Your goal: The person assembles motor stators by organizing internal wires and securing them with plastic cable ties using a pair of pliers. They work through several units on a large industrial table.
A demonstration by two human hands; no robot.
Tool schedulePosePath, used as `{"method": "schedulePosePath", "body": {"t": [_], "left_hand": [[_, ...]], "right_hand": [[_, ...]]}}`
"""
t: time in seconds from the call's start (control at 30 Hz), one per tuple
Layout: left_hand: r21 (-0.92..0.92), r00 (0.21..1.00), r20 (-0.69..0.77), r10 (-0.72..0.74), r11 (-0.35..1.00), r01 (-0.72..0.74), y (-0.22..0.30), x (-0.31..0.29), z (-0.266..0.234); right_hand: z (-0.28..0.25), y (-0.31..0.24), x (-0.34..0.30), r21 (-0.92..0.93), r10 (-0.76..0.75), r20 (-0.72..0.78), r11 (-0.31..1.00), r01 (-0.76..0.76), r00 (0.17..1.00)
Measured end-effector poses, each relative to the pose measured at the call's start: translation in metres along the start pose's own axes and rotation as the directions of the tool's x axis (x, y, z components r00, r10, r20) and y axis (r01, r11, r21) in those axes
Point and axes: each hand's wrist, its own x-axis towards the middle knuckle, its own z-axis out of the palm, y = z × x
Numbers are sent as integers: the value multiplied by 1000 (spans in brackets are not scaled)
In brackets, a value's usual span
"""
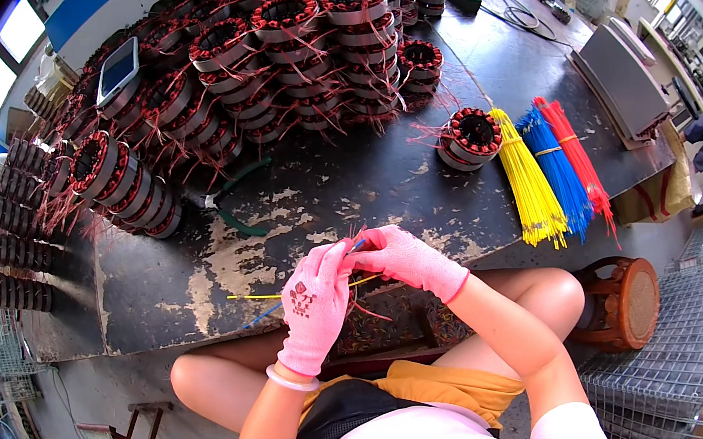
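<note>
Both my hands wear pink gloves and meet over the near edge of the dark table. My left hand (313,300) is closed around thin wires; a yellow wire (251,297) and a blue wire (262,317) stick out to its left. Fingers pinched together, my right hand (410,261) touches the left one at a short blue piece and fine red strands. The yellow wire shows again below the right fingers. Thin red wires (370,310) hang beneath; the gloves hide where they lead. Green-handled cutters (240,226) lie beyond my left hand.
Stacked motor stators (296,67) with red windings fill the table's far side. One stator (470,140) stands at right, beside yellow (529,187), blue (561,178) and red (576,154) wire bundles. A tablet (117,71) rests on stators. A wooden stool (625,303) stands below right.
</note>
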Motion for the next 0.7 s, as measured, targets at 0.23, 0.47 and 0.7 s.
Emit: {"method": "schedulePosePath", "body": {"t": [0.23, 0.47, 0.7], "left_hand": [[-61, 999, 34, -28, 998, 30, -5, -2, 0], [-68, 996, 91, -8, 998, 14, -9, 3, -2], [-114, 998, 58, -33, 993, 40, -7, 5, -1]], "right_hand": [[13, 8, -26, -11, -149, -187, 989, 149, 971], [18, 21, -47, -142, -323, -298, 945, 293, 898], [17, 12, -34, 74, -102, -143, 991, 113, 984]]}}
